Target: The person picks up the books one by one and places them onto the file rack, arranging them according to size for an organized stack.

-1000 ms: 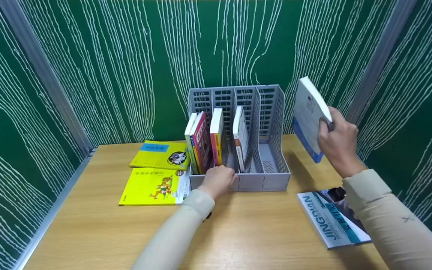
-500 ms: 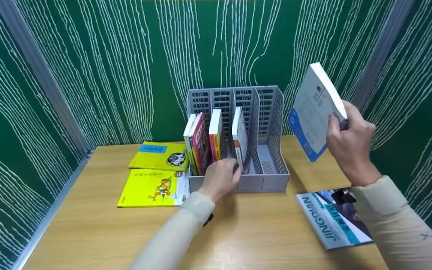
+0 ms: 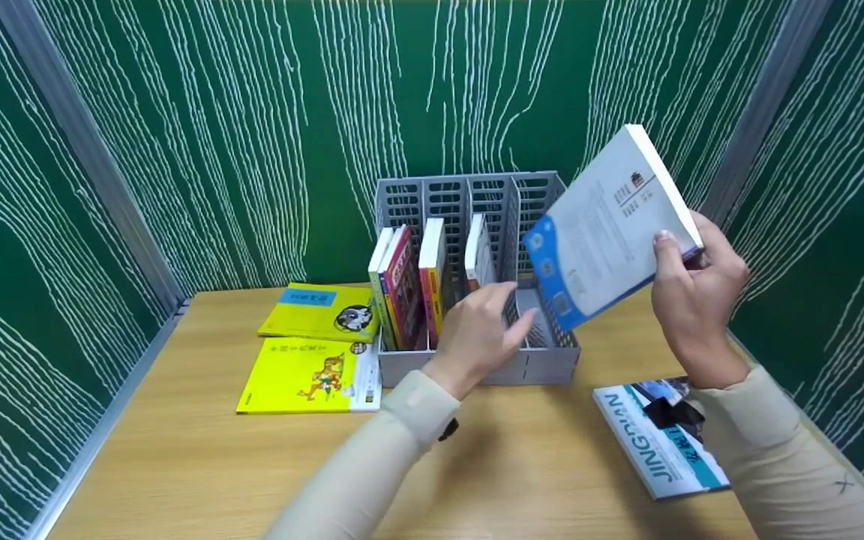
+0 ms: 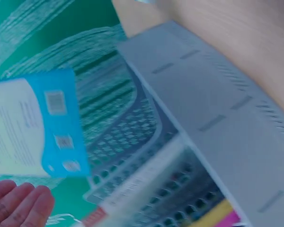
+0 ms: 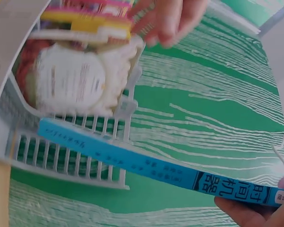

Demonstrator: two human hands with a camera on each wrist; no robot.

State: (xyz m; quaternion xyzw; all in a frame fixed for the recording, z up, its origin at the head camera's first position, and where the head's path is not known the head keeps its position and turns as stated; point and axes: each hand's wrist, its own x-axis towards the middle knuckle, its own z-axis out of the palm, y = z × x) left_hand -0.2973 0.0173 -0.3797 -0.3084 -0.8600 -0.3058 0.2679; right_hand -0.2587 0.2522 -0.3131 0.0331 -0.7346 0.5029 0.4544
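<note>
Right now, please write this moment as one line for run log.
right hand: holds blue-and-white book raised; left hand: empty, near grey organizer; organizer: holds several books; table: yellow books left, JINGDIAN book right

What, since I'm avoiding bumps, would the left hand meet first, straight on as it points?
Probably the blue-edged book in the right hand; depth is unclear, so the rack divider might come first.

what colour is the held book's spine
The spine is mostly blue with dark lettering, clearest in the right wrist view.
</note>
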